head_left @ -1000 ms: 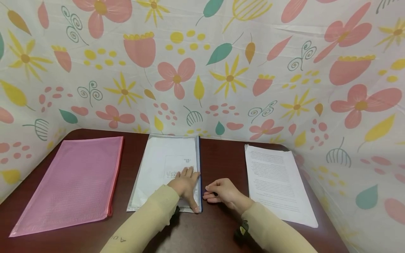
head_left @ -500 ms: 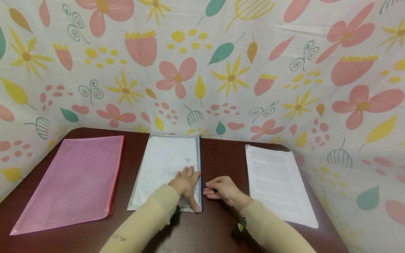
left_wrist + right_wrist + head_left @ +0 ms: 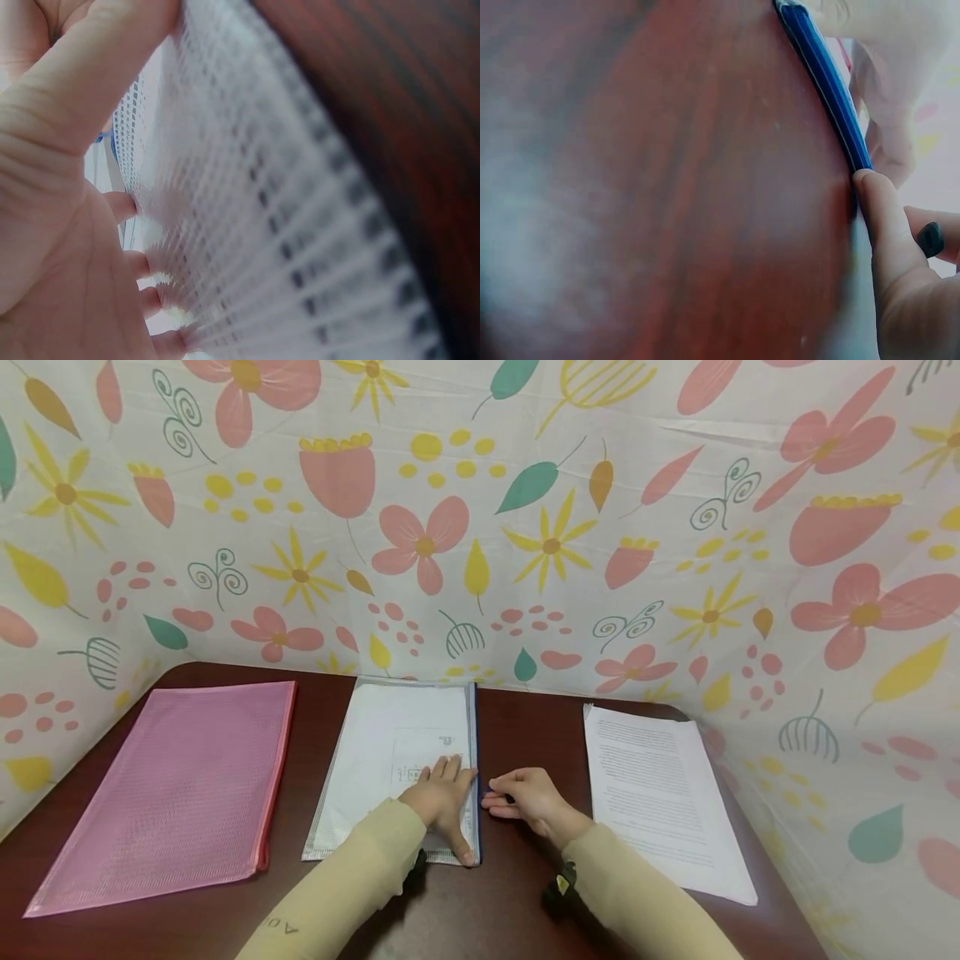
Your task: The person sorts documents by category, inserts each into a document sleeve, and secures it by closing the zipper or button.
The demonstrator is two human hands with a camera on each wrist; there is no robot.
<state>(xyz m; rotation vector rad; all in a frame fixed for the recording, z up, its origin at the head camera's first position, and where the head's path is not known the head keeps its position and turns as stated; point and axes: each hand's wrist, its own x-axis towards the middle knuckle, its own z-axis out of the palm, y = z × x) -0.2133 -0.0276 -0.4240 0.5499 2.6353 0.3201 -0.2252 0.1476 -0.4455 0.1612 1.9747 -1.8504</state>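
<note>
At the bottom of the head view, two pale sleeves (image 3: 345,877) reach in from either side of centre. The right hand (image 3: 527,800) is just right of centre in the lower half, close against the right edge of the see-through folder (image 3: 408,710). Its grip looks like a pinch: the fingers are bent, with the fingertips at the blue zip (image 3: 825,79). The zip pull is too small to make out, and a small dark piece (image 3: 931,239) between the fingers in the right wrist view cannot be identified.

The left hand (image 3: 442,800) rests on the folder with fingers spread, pinching nothing. Its fingers and thumb reach the zipped edge, the thumb at the near corner.

What matters most is the line of the zip. Its long axis runs almost straight up the frame, from the lower middle to the folder's far edge; the right grip meets it from the right, partway along, and the longer stretch in the frame lies above that grip. The right hand is the one placed for work along this line; the left serves, it seems, as a hold-down.

Further out on the brown surface (image 3: 536,735), a pink folder (image 3: 168,785) lies at the left and a stack of printed paper (image 3: 660,793) at the right. Behind everything hangs a flowered cloth (image 3: 472,418).
</note>
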